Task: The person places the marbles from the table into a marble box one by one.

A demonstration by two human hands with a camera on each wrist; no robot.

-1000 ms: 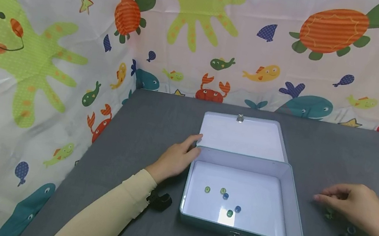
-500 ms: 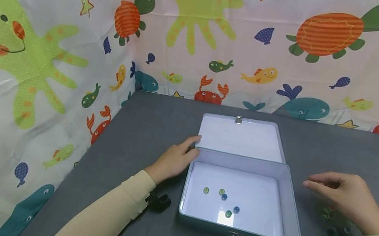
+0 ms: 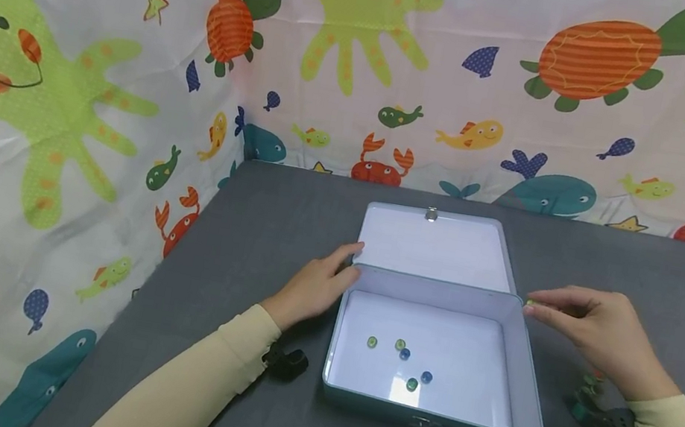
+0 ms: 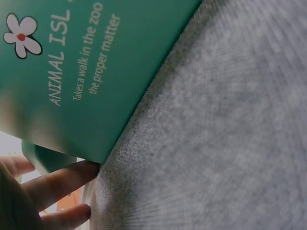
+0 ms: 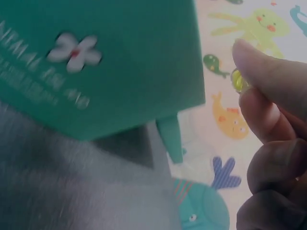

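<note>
A teal tin box stands with its lid laid back. Several marbles lie on its white floor: light green, blue and a darker green marble. My left hand touches the box's back left corner, thumb at the rim and index finger at the lid's edge; its fingers look fairly straight in the left wrist view. Just outside the back right corner, my right hand pinches a yellow-green marble between thumb and index finger, with the other fingers curled in.
On the grey tabletop, small green and red pieces lie beside the right wrist, partly hidden by the wrist camera's mount. A cloth with sea animals hangs behind and to the left.
My right hand has moved left and away from me, from beside the small pieces to the box's back right corner, carrying the marble. My left hand and the marbles in the box have stayed put.
</note>
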